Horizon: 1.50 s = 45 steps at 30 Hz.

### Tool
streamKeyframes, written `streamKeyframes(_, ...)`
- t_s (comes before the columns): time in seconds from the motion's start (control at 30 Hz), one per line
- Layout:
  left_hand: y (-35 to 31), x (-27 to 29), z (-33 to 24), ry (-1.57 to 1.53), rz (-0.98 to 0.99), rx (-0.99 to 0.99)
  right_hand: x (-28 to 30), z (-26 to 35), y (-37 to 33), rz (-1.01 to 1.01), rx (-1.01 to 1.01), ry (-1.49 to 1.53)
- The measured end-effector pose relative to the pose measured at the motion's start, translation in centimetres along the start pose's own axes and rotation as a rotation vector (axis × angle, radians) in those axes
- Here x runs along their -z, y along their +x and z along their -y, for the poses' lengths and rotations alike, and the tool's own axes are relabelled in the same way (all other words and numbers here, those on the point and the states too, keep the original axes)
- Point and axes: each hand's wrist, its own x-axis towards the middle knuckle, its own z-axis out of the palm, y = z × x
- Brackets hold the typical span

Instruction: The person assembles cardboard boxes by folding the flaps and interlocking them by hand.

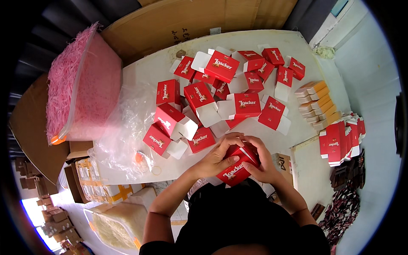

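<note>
Close to my body, at the table's near edge, I hold a red cardboard box [236,174] with white lettering between both hands. My left hand [216,158] wraps its left side, with the thumb on the front. On the right side, my right hand [262,165] grips it with the thumb pressed to the front panel. Fingers of both hands meet over the box's top and partly hide it. Beyond my hands lies a heap of similar red boxes [246,105], several with white flaps standing out.
A clear tub [102,76] of pink shredded paper stands at the left beside a crumpled plastic sheet [127,127]. To the right are orange-and-white cartons [319,104] and a stack of flat red boxes [340,142]. Dark wrapped pieces [343,208] lie in a heap lower right.
</note>
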Motion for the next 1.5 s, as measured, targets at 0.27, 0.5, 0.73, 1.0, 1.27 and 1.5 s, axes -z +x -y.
streamKeyframes(0.27, -0.2, 0.2, 0.4, 0.001, 0.005, 0.004, -0.6, -0.8, -0.3, -0.096, 0.093, -0.067)
streamKeyframes(0.5, -0.6, 0.2, 0.5, -0.097, -0.080, 0.010, -1.6, -0.8, -0.6, -0.172, 0.137, -0.227)
streamKeyframes(0.73, -0.7, -0.4, 1.0, -0.078, -0.170, 0.005, -1.6, -1.2, -0.4, -0.124, 0.139, -0.235)
streamKeyframes(1.0, -1.0, 0.6, 0.9, 0.047, -0.111, -0.023, -1.7, -1.3, 0.4, -0.065, 0.136, -0.223)
streamKeyframes(1.27, -0.6, 0.9, 0.9, 0.051, -0.077, -0.003, -3.2, -1.8, 0.2, -0.285, 0.054, 0.135)
streamKeyframes(1.5, -0.9, 0.7, 1.0, -0.011, -0.120, 0.047, -2.9, -1.9, 0.4, -0.263, 0.097, 0.075)
